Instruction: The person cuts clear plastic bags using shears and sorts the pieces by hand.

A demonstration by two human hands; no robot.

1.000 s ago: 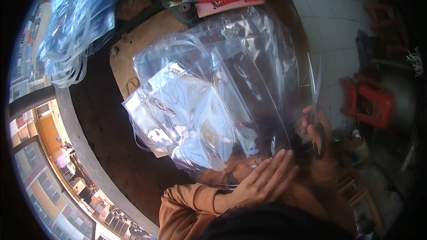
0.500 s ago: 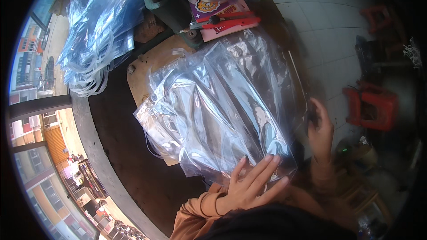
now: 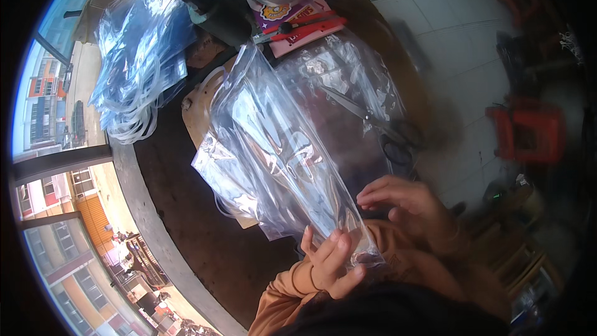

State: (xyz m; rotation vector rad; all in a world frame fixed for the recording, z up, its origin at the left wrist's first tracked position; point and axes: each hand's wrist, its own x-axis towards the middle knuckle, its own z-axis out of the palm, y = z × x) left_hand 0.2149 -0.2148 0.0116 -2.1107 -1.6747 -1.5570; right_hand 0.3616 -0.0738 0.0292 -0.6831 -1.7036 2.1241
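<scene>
My left hand [image 3: 333,263] grips the lower end of a clear plastic bag [image 3: 283,143], fingers on top of the shiny sheet. The bag is creased and lies lengthwise over more clear plastic [image 3: 227,171]. To its right, my right hand [image 3: 407,202] is raised with fingers partly bent and apart, holding nothing that I can see. Beyond that hand, a pair of scissors [image 3: 367,116] with dark handles lies on another clear plastic sheet [image 3: 329,65], blades toward the upper left.
Blue-tinted clear bags with pale handles [image 3: 140,68] are piled at the upper left. Red-handled cutters [image 3: 301,28] rest on a pink and purple packet [image 3: 289,9], beside a dark machine part [image 3: 217,9]. A wooden board [image 3: 196,109] lies under the plastic. Red stools [image 3: 528,130] stand at right.
The upper plastic has shifted left and narrowed, uncovering the scissors and the sheet at right. My right hand has come in from the far right toward the bag; my left hand has moved slightly left.
</scene>
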